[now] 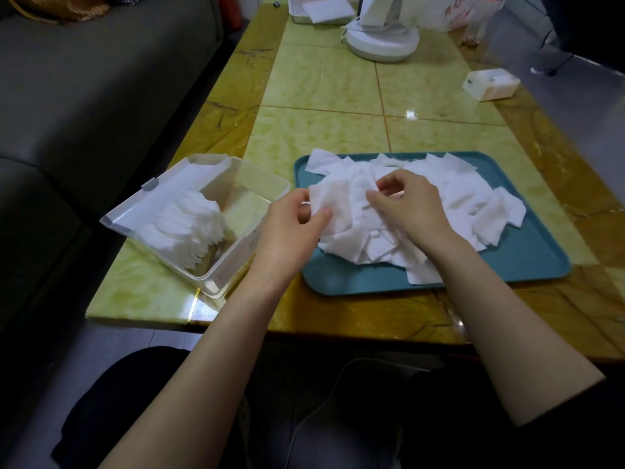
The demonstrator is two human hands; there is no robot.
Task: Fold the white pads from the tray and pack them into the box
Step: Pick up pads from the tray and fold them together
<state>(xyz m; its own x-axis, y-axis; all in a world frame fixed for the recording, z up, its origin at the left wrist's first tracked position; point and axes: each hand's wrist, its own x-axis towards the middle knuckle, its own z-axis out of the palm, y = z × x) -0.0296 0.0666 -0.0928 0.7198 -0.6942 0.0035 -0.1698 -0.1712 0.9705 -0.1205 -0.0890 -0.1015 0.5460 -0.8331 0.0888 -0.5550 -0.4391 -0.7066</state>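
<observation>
Your left hand (291,225) had hold of one white pad (341,204) at its left edge. The thumb lay across the front of the pad and the other fingers were curled in behind it, a close pinch with little gap. Your right hand (411,204) gripped the same pad on its right side. There the thumb and forefinger were bent toward each other and nipped the fabric, with the remaining fingers loosely curled above.

The pad hung rumpled between your two hands over the left part of the teal tray (514,265). Whether it was clear of the heap of loose pads (463,198) beneath it, the view did not show. That heap covered most of the tray, with pads overlapping at all angles and one jutting over the near rim.

The clear plastic box (257,184) stood just left of the tray, lid open toward the sofa (84,96). A row of folded pads (189,225) was packed against its left side, and the right half of the box showed bare floor. Both tray and box rested on the yellow-green table (338,96).
</observation>
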